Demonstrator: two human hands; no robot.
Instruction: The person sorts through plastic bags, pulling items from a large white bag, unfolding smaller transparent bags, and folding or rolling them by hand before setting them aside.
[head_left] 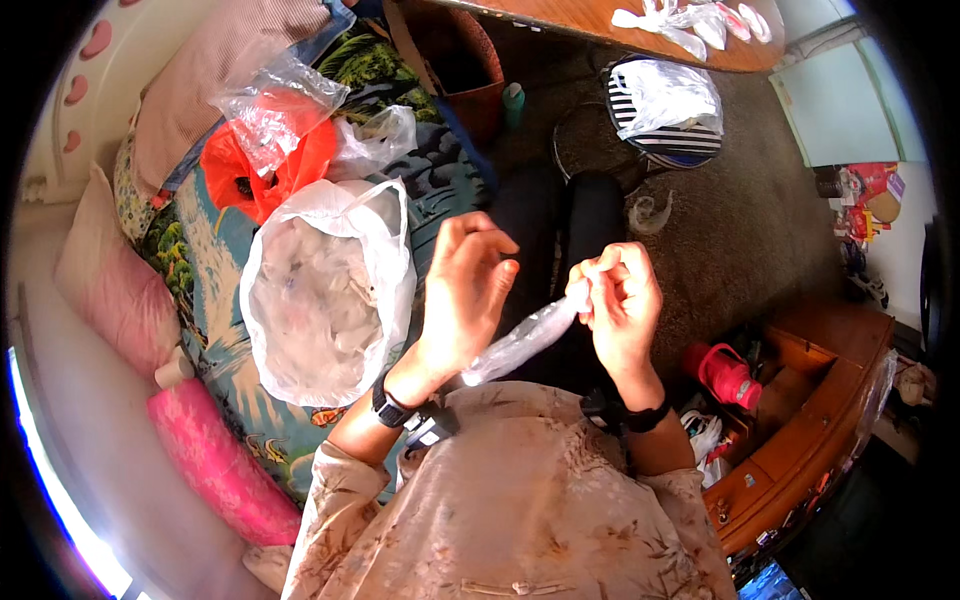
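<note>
My right hand (622,305) pinches one end of a clear plastic bag (525,342), stretched into a narrow strip. The strip slants down to the left, and its far end lies by my left wrist, above my lap. My left hand (465,285) is raised beside it, fingers loosely bent and thumb apart, with nothing visible in it. Just left of that hand stands a white plastic bag (258,335), its mouth wide and filled with crumpled translucent plastic. Behind it on the bed lie a red plastic bag (302,150) and a loose clear bag (385,140).
A round stool (680,145) with a striped seat carries a white plastic bag. Beyond it, folded white bags (700,22) lie on a wooden table (560,12). At the right, an open wooden drawer unit (800,450) holds a pink-red object (722,375). Pillows line the bed's left side.
</note>
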